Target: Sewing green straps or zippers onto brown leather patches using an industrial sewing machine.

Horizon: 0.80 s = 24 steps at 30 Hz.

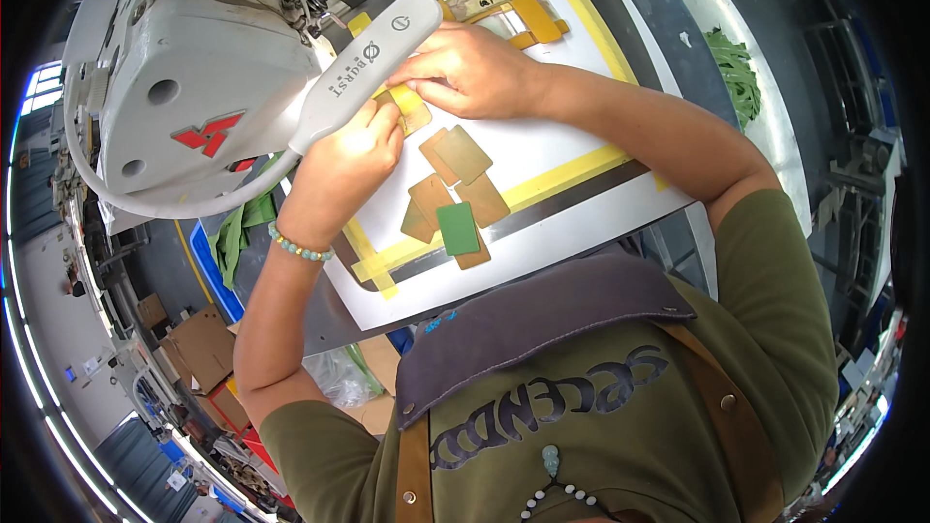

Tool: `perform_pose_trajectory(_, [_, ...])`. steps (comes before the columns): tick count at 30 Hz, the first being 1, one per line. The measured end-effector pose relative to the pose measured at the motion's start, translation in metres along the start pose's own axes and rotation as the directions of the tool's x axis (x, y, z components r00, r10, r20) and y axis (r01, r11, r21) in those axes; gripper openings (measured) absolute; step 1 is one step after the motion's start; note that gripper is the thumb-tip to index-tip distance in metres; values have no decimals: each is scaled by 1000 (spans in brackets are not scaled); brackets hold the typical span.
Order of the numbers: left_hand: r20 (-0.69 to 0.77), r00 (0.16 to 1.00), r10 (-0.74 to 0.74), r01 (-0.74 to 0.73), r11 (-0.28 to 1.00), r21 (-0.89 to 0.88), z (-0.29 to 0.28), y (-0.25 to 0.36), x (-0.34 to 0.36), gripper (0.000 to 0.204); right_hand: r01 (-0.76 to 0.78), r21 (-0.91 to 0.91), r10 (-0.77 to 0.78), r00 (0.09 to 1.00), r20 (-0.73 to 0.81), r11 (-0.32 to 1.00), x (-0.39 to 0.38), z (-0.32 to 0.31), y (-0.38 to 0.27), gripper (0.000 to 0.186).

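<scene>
Under the sewing machine head, my left hand point(351, 167) has its fingers curled closed at the edge of a small yellowish flat piece point(415, 110). Across from it, my right hand point(477, 70) pinches at the same piece with thumb and fingers; the lamp covers some of the fingertips. Just nearer to me on the white work surface point(542, 155) lie several tan rectangular pieces point(465, 157), partly overlapping. A green rectangular piece point(458, 229) rests on top of the nearest ones. The machine's needle area is hidden behind the lamp.
The white sewing machine point(194, 87) fills the upper left, with a grey-white lamp point(373, 58) on a bent neck reaching over my hands. Yellow tape point(562, 179) edges the surface. A yellow-framed fixture point(536, 19) stands at the back. Green strips point(733, 77) lie at right, green material point(237, 237) at left.
</scene>
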State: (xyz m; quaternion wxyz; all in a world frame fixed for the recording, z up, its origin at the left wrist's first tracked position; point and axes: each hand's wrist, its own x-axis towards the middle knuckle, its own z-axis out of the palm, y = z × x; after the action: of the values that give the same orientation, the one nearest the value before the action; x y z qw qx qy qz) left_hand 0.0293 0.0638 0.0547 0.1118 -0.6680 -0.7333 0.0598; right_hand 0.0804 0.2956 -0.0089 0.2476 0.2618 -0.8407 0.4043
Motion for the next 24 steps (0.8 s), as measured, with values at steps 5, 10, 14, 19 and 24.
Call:
perform_pose_trajectory(5, [-11,998,-61,60,998,-35,4,2,-4,13,13,-15,-13,999,29,1000,1,-1,2,19])
perform_pose_trajectory(10, [-181,970,-163,154,986,-64,27,13,-34,27,207,-8,-205,971,121,978,-2,7,6,24])
perform_pose_trajectory(14, [-323,911,-258,233,966,-114,41,23,-43,27,298,-83,-288,951,112,951,-1,10,14,12])
perform_pose_trajectory(19, [-259,921,-291,258,954,-155,41,23,-40,27,22,-143,-1,989,148,989,21,-82,-20,18])
perform_pose_trajectory(24, [-233,883,-407,334,894,-297,46,21,-37,39,-149,-495,48,976,-210,856,-42,-240,-35,30])
